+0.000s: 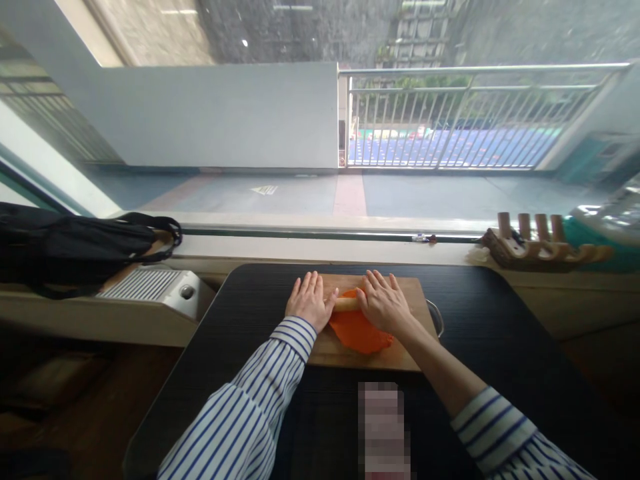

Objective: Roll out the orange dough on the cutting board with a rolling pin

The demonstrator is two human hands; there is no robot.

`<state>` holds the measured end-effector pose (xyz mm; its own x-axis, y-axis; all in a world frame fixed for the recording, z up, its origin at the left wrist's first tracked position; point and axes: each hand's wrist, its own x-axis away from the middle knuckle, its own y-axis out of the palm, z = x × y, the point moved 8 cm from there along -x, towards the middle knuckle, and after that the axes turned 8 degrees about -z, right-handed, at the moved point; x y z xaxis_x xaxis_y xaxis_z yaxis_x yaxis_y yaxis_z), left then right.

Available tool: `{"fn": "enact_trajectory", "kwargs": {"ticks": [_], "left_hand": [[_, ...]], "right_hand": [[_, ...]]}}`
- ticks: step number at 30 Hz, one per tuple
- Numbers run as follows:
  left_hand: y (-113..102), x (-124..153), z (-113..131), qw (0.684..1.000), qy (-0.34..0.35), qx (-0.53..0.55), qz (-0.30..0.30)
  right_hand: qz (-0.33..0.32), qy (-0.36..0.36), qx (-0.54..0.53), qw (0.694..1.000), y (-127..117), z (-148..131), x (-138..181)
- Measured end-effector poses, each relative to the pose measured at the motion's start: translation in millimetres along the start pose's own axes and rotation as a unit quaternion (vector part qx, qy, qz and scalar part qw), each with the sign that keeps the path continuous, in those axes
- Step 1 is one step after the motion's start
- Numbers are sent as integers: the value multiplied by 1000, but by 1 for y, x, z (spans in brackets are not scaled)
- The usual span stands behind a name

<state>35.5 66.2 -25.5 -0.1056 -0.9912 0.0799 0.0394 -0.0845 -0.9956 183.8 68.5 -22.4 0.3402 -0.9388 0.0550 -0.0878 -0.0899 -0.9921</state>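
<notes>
A wooden rolling pin point(346, 305) lies across a flattened orange sheet of dough or clay point(361, 333) on a wooden cutting board point(320, 358). My left hand point(309, 301) rests palm down on the pin's left end, fingers stretched out. On the right end, my right hand point(384, 300) is also flat, its fingers extended and spread. Both palms cover the pin's ends, leaving only its middle in sight. The orange sheet spreads toward me below the pin, its edge uneven.
The board sits on a black table point(480, 340); its metal handle point(437, 318) sticks out on the right. A black bag point(90, 247) lies at the left by a white vented box point(165, 290). Beyond the window sill point(260, 250) is a railing point(450, 127). A wooden rack point(535, 247) stands at right.
</notes>
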Motion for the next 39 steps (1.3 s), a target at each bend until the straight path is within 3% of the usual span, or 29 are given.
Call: {"fn": "enact_trajectory", "kwargs": {"ticks": [4,8,16,29,33,39], "left_hand": [[2,-19,-3,1000,-6,3,-11],[1,-19,-2,1000,-1,3,4],[2,14,4,1000,17,7,8],[7,79,12,994,82,-14,76],[7,90,9,988,112,-7,103],[-8,95,6,987,130,24,96]], "right_hand": [[1,2,-4,1000,-3,4,-15],[13,3,-5,1000,-4,3,-13],[57,-19,11,998,-5,-8,19],[89,-76,-8,993,0,-22,82],[107,-92,-12,990,0,-24,96],[106,-130,-43,985,-6,-20,102]]}}
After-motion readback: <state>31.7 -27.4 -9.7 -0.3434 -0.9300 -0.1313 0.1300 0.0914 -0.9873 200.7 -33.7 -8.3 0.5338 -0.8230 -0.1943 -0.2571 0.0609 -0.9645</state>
